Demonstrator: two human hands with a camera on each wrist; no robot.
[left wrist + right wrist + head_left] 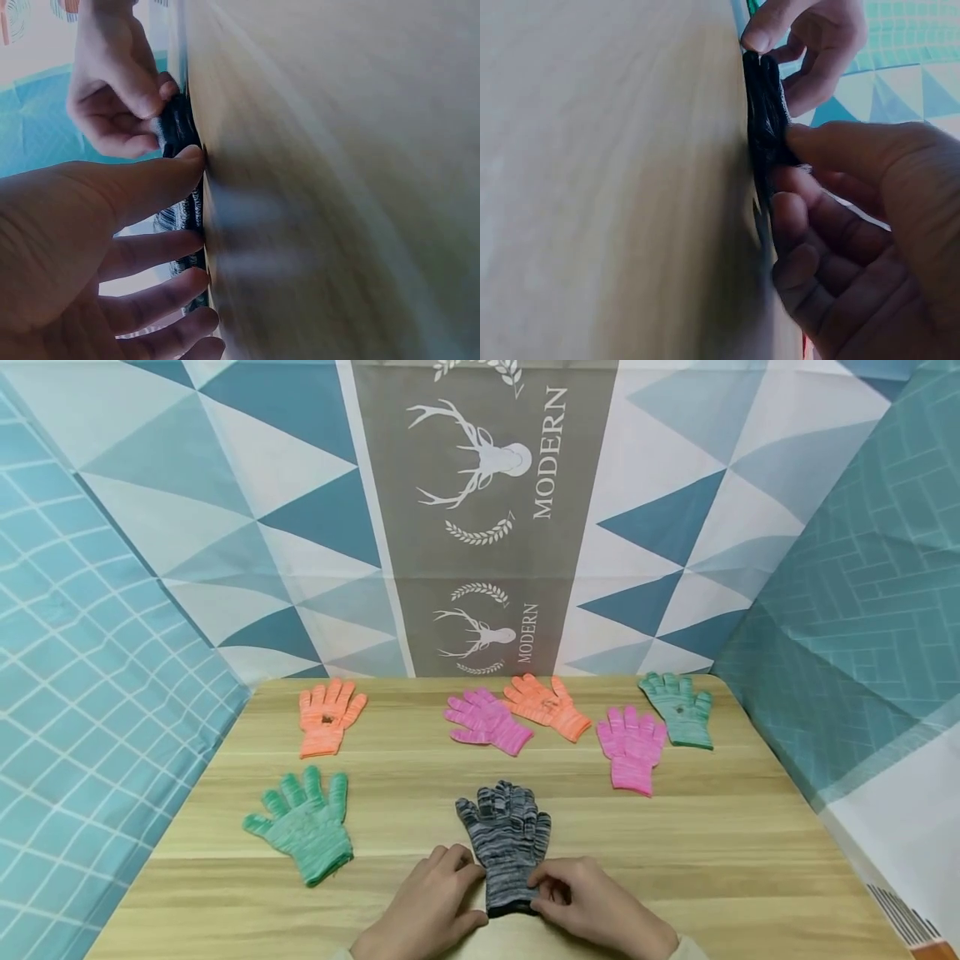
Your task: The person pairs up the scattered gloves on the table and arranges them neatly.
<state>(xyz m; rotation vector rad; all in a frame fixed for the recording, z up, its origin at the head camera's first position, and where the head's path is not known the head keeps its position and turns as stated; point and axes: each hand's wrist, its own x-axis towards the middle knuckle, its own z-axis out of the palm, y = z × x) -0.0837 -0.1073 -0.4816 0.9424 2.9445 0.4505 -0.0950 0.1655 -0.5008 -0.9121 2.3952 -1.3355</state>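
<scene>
A black-and-grey knit glove (506, 852) lies on the wooden table with its fingers away from me and its dark cuff towards me. Layered cuff edges (765, 112) show in the right wrist view. My right hand (585, 897) pinches the cuff's right side between thumb and curled fingers. On the other side, my left hand (435, 897) rests its fingertips on the table right at the glove's left edge. In the left wrist view, the left hand's fingers (154, 307) are spread and fairly straight, with the thumb at the cuff.
A green glove (303, 827) lies to the left, an orange glove (322, 727) behind it. Towards the back are a pink glove (487, 722) touching another orange glove (551, 710), a second pink glove (632, 752) and a grey-green glove (681, 714). Patterned cloth walls (480, 527) surround the table.
</scene>
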